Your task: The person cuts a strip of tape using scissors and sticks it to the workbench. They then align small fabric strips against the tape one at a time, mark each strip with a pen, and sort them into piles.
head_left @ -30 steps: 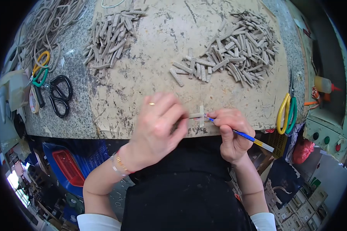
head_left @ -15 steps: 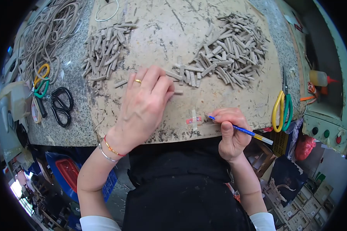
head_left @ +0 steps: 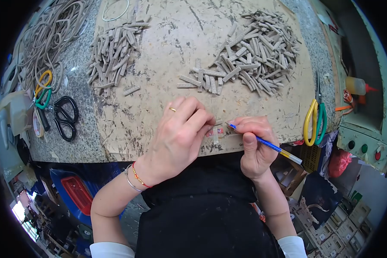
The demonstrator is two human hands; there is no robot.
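Observation:
My left hand [head_left: 182, 133] is closed, thumb and fingertips pinching a short grey strip [head_left: 219, 124] whose end shows low over the worktop. Most of that strip is hidden behind the fingers. In my right hand [head_left: 258, 142] is a blue pen [head_left: 268, 145], its tip pointing left, close to the strip's end; whether they touch I cannot tell. Just below lies a small red label [head_left: 209, 133] under clear tape. Beyond my hands are a large pile of grey strips [head_left: 262, 56] at right and a smaller pile [head_left: 113, 58] at left.
Coiled grey cord [head_left: 51, 38] lies at the far left, above yellow-and-green scissors [head_left: 43, 92] and black-handled scissors [head_left: 66, 118]. More scissors [head_left: 314, 122] rest at the right edge. A bottle with a red nozzle [head_left: 357, 86] stands on the green machine at right.
My left hand has moved right and toward me, bringing the strip from near the piles to the pen tip. My right hand has barely shifted and still holds the pen.

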